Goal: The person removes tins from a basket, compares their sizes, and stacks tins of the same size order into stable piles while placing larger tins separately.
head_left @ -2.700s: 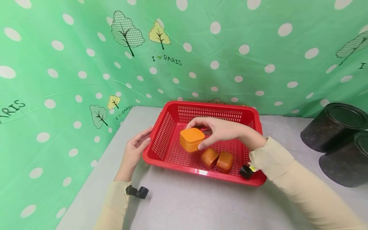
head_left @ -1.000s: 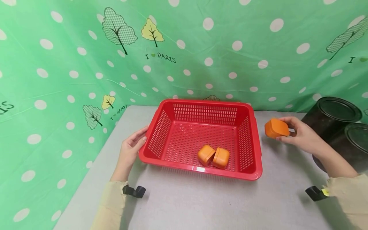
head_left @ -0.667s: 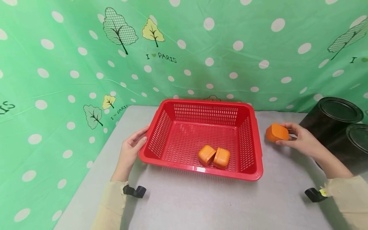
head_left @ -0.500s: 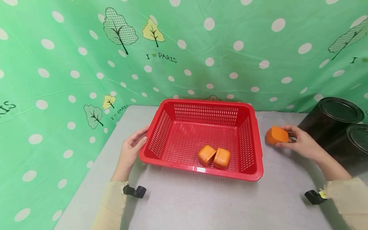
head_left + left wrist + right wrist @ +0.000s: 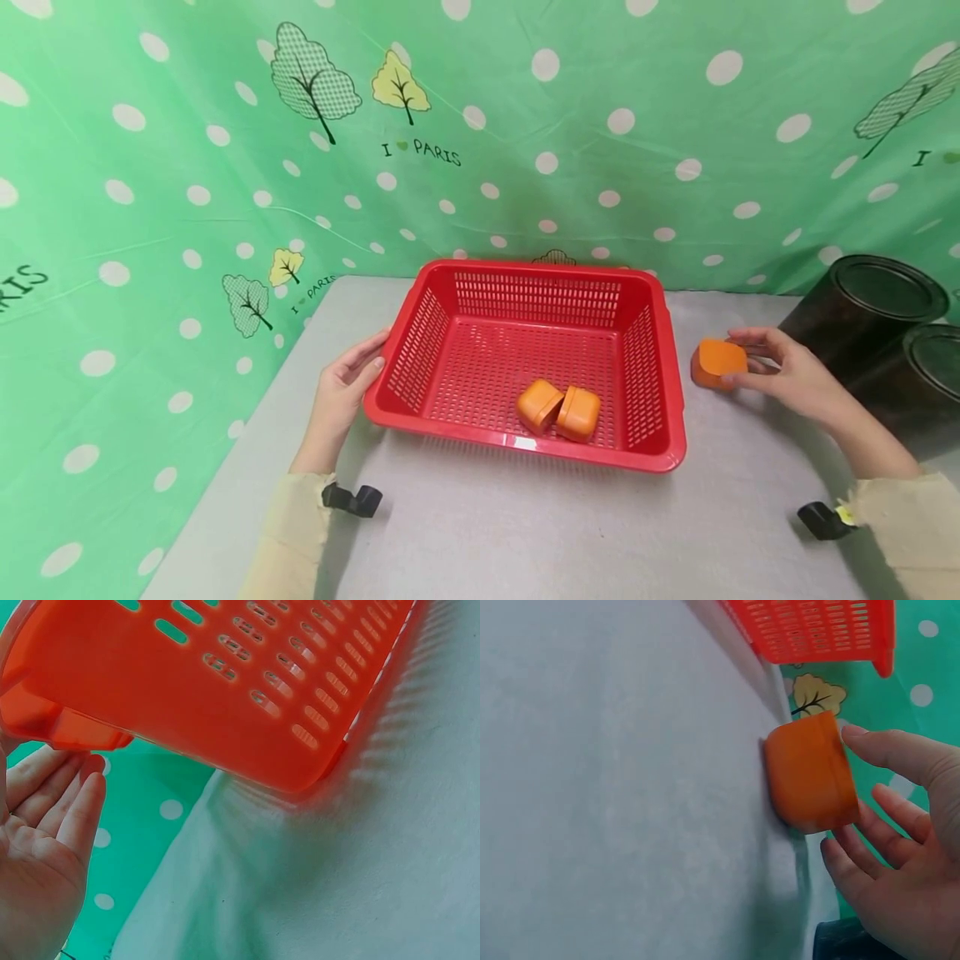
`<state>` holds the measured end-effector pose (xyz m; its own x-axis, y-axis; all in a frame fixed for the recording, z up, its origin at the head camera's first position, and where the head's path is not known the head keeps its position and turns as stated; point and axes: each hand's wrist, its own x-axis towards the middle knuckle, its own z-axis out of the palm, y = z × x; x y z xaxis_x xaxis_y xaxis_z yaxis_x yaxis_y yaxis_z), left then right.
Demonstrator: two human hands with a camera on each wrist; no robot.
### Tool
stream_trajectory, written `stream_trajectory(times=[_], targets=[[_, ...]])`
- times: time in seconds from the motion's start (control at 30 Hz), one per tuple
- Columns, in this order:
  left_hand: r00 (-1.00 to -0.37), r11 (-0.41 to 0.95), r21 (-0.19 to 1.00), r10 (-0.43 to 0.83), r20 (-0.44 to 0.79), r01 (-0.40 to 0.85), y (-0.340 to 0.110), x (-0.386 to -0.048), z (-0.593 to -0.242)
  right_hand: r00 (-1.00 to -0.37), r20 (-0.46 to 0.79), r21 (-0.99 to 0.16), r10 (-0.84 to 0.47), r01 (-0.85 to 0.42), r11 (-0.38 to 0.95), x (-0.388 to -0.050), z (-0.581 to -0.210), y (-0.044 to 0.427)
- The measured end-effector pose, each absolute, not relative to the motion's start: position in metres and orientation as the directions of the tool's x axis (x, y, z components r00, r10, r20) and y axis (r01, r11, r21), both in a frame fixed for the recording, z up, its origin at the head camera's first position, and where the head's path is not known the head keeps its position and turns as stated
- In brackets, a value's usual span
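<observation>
Against the left rim of a red plastic basket [image 5: 525, 450] my left hand [image 5: 345, 387] rests with its fingers fairly straight. The left wrist view shows those fingertips [image 5: 86, 769] at the underside of the rim. A small orange lidded box [image 5: 720, 362] sits on the table right of the basket. My right hand [image 5: 795, 371] is beside it, thumb and fingers spread about its near edge; in the right wrist view they look loose on the box [image 5: 810, 776], with contact hard to make out. Two similar orange boxes [image 5: 539, 406] lie tipped together inside the basket, near its front wall.
Two dark cylindrical tins [image 5: 870, 308] stand at the right, close behind my right hand and forearm. A green dotted cloth [image 5: 525, 108] hangs behind and left of the grey-white table [image 5: 487, 533].
My right hand has carried the orange box out of the basket to the table at its right. In the last half second the box has come down flatter and the fingers have loosened.
</observation>
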<state>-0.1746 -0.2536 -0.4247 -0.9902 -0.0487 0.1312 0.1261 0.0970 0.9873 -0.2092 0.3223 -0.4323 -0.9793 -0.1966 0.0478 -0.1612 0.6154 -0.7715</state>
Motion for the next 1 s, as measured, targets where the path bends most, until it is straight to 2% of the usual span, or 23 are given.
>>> stream_trajectory(times=[0.5, 0.67, 1.0], targets=[[-0.990, 0.107, 0.986, -0.043, 0.131, 0.126, -0.253, -0.174, -0.424, -0.949, 0.230, -0.841, -0.214, -0.305, 0.447, -0.204, -0.405, 0.310], [-0.989, 0.098, 0.986, -0.050, 0.139, 0.133, -0.253, -0.174, -0.424, -0.950, 0.243, -0.838, -0.196, -0.307, 0.450, -0.201, -0.393, 0.301], [-0.989, 0.100, 0.986, -0.052, 0.141, 0.135, -0.253, -0.175, -0.426, -0.932, 0.273, -0.829, -0.239, -0.354, 0.432, -0.195, -0.368, 0.280]])
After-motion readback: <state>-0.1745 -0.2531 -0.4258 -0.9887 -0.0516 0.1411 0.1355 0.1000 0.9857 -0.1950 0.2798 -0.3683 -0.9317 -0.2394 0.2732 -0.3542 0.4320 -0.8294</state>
